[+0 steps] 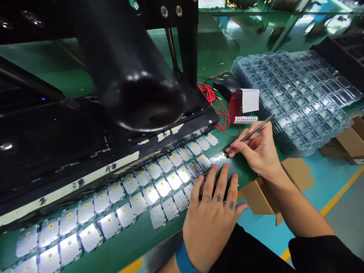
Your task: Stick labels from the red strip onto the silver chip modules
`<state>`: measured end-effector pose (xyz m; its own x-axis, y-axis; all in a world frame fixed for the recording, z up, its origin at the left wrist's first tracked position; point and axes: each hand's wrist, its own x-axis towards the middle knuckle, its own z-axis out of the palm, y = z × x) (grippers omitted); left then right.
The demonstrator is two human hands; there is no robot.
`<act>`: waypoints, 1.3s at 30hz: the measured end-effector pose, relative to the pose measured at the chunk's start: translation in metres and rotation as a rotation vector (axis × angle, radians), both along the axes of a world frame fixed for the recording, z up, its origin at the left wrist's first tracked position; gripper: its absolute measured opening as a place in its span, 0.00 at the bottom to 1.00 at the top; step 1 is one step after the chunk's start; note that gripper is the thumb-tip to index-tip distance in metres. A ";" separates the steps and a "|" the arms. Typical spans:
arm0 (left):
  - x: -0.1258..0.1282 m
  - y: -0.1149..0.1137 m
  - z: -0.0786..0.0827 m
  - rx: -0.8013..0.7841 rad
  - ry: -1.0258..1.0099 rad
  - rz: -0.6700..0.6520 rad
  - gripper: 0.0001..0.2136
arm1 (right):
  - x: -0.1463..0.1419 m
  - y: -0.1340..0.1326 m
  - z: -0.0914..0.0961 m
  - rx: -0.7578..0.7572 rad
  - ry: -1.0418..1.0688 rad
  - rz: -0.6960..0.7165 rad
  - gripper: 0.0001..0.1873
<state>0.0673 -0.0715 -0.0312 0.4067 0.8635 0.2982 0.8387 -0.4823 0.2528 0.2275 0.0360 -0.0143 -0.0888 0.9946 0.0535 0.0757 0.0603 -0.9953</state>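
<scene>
My left hand (212,214), a blue band at its wrist, lies palm down over the right end of the lower row of silver-shielded circuit boards (172,203). Its fingers are stretched out and a little apart; what lies under the palm is hidden. In my right hand (257,149) is a slim pair of metal tweezers (253,132), held like a pen. The tip points down beside a small yellow spot on the green work surface, just right of the boards. Many boards in the upper rows carry a small yellow dot; those nearest my left hand look plain.
A black machine (71,151) with a large dark cylinder (142,87) overhangs the boards. Red wires (210,94) and a curled perforated red sheet (236,104) lie behind my right hand. Stacked clear trays (295,98) stand at right. Open cardboard boxes (260,197) sit below the table edge.
</scene>
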 end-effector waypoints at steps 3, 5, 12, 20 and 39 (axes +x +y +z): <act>0.000 0.000 0.001 -0.001 -0.002 0.000 0.27 | 0.001 0.000 0.000 0.001 -0.004 -0.004 0.26; 0.000 0.001 0.001 -0.006 -0.002 0.003 0.27 | 0.002 0.000 0.000 0.004 -0.006 -0.006 0.25; 0.001 0.002 0.000 0.008 -0.004 0.001 0.27 | 0.002 -0.001 -0.001 0.032 0.011 0.023 0.23; 0.001 0.001 0.000 -0.009 0.006 -0.001 0.27 | 0.002 -0.002 -0.002 0.047 0.020 0.028 0.22; 0.001 0.001 -0.001 0.006 0.012 -0.004 0.26 | 0.000 0.002 -0.004 0.104 0.049 0.023 0.24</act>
<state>0.0684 -0.0700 -0.0320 0.4136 0.8601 0.2986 0.8397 -0.4871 0.2401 0.2278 0.0381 -0.0181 -0.1062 0.9812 0.1613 0.0240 0.1647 -0.9860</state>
